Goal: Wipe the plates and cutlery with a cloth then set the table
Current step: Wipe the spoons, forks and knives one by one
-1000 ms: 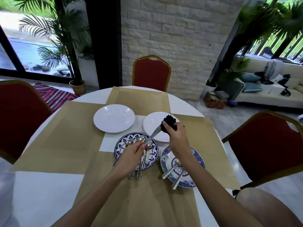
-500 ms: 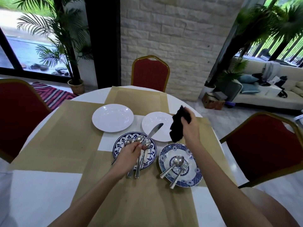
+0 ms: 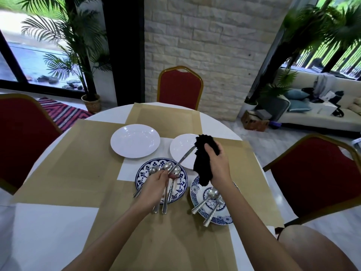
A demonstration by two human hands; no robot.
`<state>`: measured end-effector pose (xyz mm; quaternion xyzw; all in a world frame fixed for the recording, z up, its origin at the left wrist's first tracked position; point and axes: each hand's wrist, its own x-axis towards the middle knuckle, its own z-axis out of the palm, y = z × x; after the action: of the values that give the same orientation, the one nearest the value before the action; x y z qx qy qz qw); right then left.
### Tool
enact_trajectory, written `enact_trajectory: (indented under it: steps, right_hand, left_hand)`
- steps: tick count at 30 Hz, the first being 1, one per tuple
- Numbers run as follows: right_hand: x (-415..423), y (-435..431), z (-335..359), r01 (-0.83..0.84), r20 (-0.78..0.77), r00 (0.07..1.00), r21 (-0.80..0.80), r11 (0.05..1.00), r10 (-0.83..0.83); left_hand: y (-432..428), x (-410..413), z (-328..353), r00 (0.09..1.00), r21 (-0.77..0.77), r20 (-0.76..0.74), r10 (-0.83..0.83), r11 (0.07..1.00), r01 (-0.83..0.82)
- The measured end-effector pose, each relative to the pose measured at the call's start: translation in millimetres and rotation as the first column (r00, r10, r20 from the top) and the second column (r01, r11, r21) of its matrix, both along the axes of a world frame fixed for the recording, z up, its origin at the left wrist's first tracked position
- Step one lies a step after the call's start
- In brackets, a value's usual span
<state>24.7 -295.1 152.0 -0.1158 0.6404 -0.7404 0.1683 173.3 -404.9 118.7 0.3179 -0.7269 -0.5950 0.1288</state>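
Head view: the left hand [image 3: 156, 184] is closed in a grip on the handle of a knife [image 3: 183, 158], which slants up and to the right, its blade tip meeting the black cloth [image 3: 203, 165]. The right hand [image 3: 218, 163] is closed in a grip on the upper part of the cloth; the rest of the cloth hangs down toward the near right plate. Under the left hand lies a blue patterned plate [image 3: 142, 176] carrying several spoons [image 3: 168, 166], their handles pointing toward the near edge. Just right of it, a second blue patterned plate [image 3: 220, 219] holds more spoons [image 3: 213, 192]. Two white plates stand farther away: a larger one [image 3: 135, 140] on the left and a smaller one [image 3: 180, 148] partly behind the cloth. All plates rest on tan mats [image 3: 78, 153] covering the round white surface [image 3: 35, 227]. Red chairs [image 3: 179, 89] stand around the surface.
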Motion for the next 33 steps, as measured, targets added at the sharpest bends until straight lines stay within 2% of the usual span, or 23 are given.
enact_trajectory:
  steps: [2,5,7,8,10,11,13,16,17,18,20,24,25,26,27,29,31,33]
  right_hand:
    - [-5,5,-1,0.022,-0.020,1.000,0.026,0.999,-0.022]
    - [-4,8,-7,-0.031,-0.253,0.964,0.210,0.977,0.085]
    - [0,6,-14,0.007,-0.485,0.854,0.369,0.930,0.186]
    - [4,5,-19,0.030,-0.584,0.767,0.444,0.895,0.264]
    - [14,1,-29,0.080,-0.683,0.593,0.577,0.813,0.426]
    - [19,1,-34,0.128,-0.690,0.525,0.644,0.754,0.499]
    - [22,4,-42,0.198,-0.671,0.460,0.716,0.670,0.581]
    - [12,9,-46,0.272,-0.720,0.410,0.683,0.678,0.560]
    - [7,10,-45,0.300,-0.730,0.437,0.669,0.680,0.526]
    - [3,10,-43,0.293,-0.729,0.510,0.646,0.705,0.455]
    - [3,11,-41,0.311,-0.706,0.573,0.657,0.687,0.416]
    - [17,15,-50,0.357,-0.735,0.386,0.676,0.644,0.558]
    - [16,16,-54,0.349,-0.736,0.376,0.675,0.650,0.562]
    - [13,18,-52,0.344,-0.733,0.380,0.678,0.650,0.564]
    - [9,18,-46,0.339,-0.727,0.431,0.679,0.651,0.535]
    - [-4,19,-40,0.274,-0.642,0.644,0.702,0.657,0.417]
    - [-15,19,-37,0.254,-0.574,0.791,0.622,0.741,0.211]
    - [-14,21,-33,0.230,-0.454,0.890,0.521,0.822,0.038]
  left_hand:
    - [-4,2,-3,0.999,-0.076,0.028,-0.025,0.997,0.027]
    - [-7,1,-7,0.995,-0.152,0.059,-0.080,0.984,0.088]
    - [-6,-2,-9,0.991,-0.217,0.083,-0.100,0.969,0.116]
    - [-5,-3,-8,0.991,-0.254,0.088,-0.104,0.959,0.123]
    - [0,-5,-6,0.992,-0.308,0.071,-0.102,0.944,0.119]
    - [2,-5,-5,0.993,-0.318,0.056,-0.099,0.941,0.112]
    - [4,-4,-4,0.996,-0.305,0.024,-0.091,0.948,0.094]
    - [4,2,-5,0.996,-0.272,0.008,-0.093,0.958,0.091]
    - [3,3,-6,0.995,-0.265,0.014,-0.102,0.959,0.102]
    - [2,4,-7,0.994,-0.259,0.014,-0.110,0.960,0.110]
    - [1,4,-8,0.993,-0.262,0.006,-0.115,0.958,0.113]
    - [-1,0,-10,0.994,-0.278,-0.006,-0.106,0.955,0.100]
    - [-2,0,-11,0.993,-0.276,0.001,-0.114,0.955,0.110]
    - [-3,0,-12,0.992,-0.279,0.015,-0.128,0.952,0.127]
    - [-5,1,-15,0.989,-0.285,0.041,-0.142,0.947,0.148]
    - [-6,1,-19,0.985,-0.266,0.081,-0.151,0.949,0.167]
    - [-3,-3,-19,0.994,-0.108,0.046,-0.102,0.988,0.106]
    - [-1,-9,-16,1.000,0.124,0.016,-0.008,0.992,0.006]
